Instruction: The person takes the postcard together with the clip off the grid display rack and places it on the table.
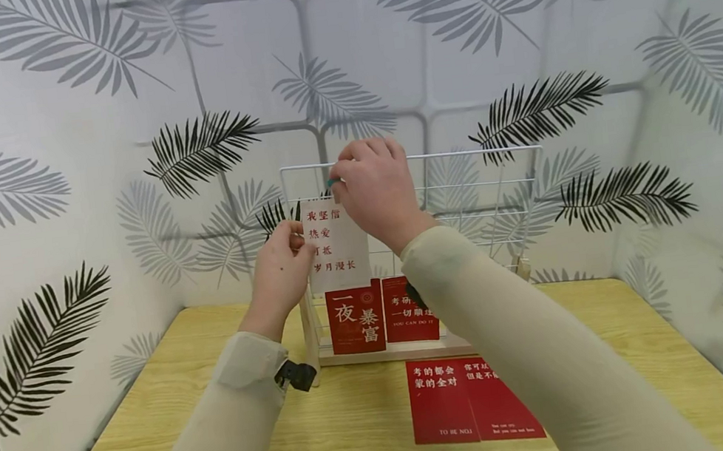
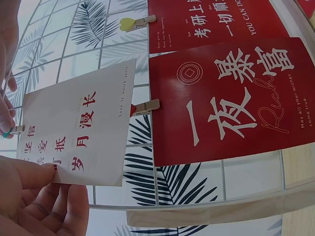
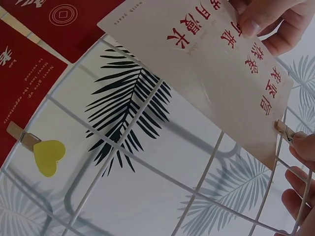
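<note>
The left hand (image 1: 281, 272) pinches the card (image 1: 340, 244), the right hand (image 1: 381, 192) the clip (image 3: 284, 129); holding the card straight should help.

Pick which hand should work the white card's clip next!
Probably the right hand: it pinches the clip at the top of the white card, while the left hand holds the card's side.

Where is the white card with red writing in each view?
Head: white card near centre, slightly left.
Left wrist: white card in left half, mid-height.
Right wrist: white card at upper right, cut by top edge.
Shared landmark: red card with ring emblem, below, right and left of the white card respectively.
</note>
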Action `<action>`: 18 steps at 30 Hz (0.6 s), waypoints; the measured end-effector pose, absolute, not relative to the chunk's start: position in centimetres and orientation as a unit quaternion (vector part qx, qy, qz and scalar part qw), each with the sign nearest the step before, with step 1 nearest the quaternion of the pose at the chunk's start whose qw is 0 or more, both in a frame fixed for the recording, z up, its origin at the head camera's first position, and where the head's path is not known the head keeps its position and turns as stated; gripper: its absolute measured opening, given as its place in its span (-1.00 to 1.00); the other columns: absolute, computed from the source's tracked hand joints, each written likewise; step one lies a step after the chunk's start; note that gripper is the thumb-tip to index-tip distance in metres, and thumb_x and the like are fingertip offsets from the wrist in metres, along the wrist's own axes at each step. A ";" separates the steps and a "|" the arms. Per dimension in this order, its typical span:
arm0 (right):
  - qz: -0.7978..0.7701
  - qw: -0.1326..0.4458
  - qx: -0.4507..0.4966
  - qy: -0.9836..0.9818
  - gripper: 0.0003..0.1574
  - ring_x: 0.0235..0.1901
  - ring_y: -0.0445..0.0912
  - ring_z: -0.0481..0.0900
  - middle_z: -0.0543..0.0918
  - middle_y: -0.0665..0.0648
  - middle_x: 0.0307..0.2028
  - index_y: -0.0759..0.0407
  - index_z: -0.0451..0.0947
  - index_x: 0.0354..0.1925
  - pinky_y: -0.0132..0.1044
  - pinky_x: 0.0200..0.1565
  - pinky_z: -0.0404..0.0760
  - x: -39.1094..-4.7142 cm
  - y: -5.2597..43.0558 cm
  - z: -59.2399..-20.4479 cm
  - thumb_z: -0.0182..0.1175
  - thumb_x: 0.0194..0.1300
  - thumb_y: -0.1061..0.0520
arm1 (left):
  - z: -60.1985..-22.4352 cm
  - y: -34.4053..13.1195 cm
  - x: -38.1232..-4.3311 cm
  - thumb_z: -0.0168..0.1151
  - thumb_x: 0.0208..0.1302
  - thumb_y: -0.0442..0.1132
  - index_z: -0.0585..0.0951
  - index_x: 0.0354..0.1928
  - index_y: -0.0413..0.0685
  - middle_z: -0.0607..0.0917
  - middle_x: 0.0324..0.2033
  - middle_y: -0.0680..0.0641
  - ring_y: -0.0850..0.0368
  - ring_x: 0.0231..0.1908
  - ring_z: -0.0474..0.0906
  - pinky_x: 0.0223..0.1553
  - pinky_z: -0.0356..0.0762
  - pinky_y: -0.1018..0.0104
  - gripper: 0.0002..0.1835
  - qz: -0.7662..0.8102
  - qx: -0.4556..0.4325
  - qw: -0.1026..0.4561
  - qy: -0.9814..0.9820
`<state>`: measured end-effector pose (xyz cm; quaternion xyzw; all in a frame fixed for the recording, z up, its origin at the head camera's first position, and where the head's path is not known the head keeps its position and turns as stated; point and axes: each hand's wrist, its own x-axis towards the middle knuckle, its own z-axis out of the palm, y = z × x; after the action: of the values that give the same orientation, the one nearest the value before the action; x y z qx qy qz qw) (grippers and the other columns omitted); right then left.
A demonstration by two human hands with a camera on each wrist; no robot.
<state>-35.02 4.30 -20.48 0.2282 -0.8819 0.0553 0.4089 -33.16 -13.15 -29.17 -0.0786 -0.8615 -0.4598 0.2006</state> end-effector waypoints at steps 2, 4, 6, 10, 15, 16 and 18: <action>0.061 0.403 0.227 -0.885 -0.81 0.17 0.00 0.42 0.61 -0.04 0.01 -0.09 0.77 -0.12 0.01 0.37 0.16 -35.0 4.3 -20.4 0.22 0.44 0.02 | -29.2 -13.2 -33.2 0.12 0.47 -0.20 0.50 0.17 -0.03 0.62 -0.13 -0.08 -0.04 -0.17 0.58 -0.16 0.58 0.04 -0.71 -0.458 -0.080 0.203 -0.862; 0.068 0.393 0.226 -0.889 -0.82 0.17 0.00 0.41 0.59 -0.04 0.01 -0.10 0.76 -0.13 0.00 0.35 0.19 -34.9 4.2 -20.3 0.22 0.44 0.03 | -29.2 -13.3 -33.2 0.12 0.47 -0.20 0.51 0.17 -0.03 0.63 -0.13 -0.09 -0.05 -0.17 0.58 -0.15 0.57 0.04 -0.71 -0.455 -0.081 0.205 -0.863; 0.073 0.382 0.226 -0.893 -0.84 0.16 0.00 0.41 0.57 -0.04 0.00 -0.10 0.76 -0.15 0.01 0.33 0.21 -34.7 4.2 -20.2 0.23 0.43 0.05 | -29.2 -13.3 -33.1 0.12 0.48 -0.19 0.51 0.17 -0.04 0.63 -0.13 -0.09 -0.05 -0.17 0.58 -0.15 0.56 0.03 -0.71 -0.452 -0.080 0.207 -0.864; 0.081 0.369 0.230 -0.897 -0.86 0.14 0.00 0.41 0.54 -0.03 -0.02 -0.08 0.75 -0.18 0.03 0.29 0.26 -34.5 4.2 -19.9 0.26 0.40 0.06 | -29.2 -13.4 -33.0 0.13 0.48 -0.19 0.51 0.17 -0.05 0.63 -0.14 -0.10 -0.06 -0.18 0.58 -0.16 0.56 0.03 -0.71 -0.447 -0.081 0.209 -0.866; 0.089 0.366 0.230 -0.897 -0.91 0.11 0.01 0.40 0.52 -0.03 -0.06 -0.08 0.75 -0.22 0.05 0.26 0.30 -34.4 4.2 -19.7 0.30 0.37 0.07 | -29.1 -13.4 -32.9 0.12 0.49 -0.19 0.51 0.18 -0.06 0.63 -0.13 -0.10 -0.06 -0.18 0.58 -0.14 0.56 0.03 -0.71 -0.442 -0.082 0.210 -0.868; 0.091 0.364 0.230 -0.898 -0.92 0.10 0.01 0.40 0.51 -0.03 -0.06 -0.08 0.75 -0.23 0.05 0.25 0.30 -34.3 4.2 -19.7 0.31 0.37 0.07 | -29.1 -13.4 -33.0 0.12 0.49 -0.20 0.51 0.18 -0.06 0.63 -0.13 -0.10 -0.06 -0.17 0.58 -0.14 0.56 0.03 -0.71 -0.442 -0.083 0.209 -0.869; 0.094 0.362 0.229 -0.899 -0.93 0.10 0.01 0.40 0.50 -0.03 -0.07 -0.08 0.74 -0.24 0.05 0.25 0.31 -34.2 4.3 -19.6 0.32 0.36 0.08 | -29.1 -13.4 -33.0 0.13 0.49 -0.19 0.51 0.18 -0.06 0.63 -0.13 -0.10 -0.06 -0.17 0.58 -0.13 0.56 0.03 -0.71 -0.442 -0.083 0.207 -0.869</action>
<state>-34.22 4.26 -19.62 0.2294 -0.8985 0.0943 0.3622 -32.98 -13.38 -29.07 -0.0833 -0.8686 -0.4424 0.2071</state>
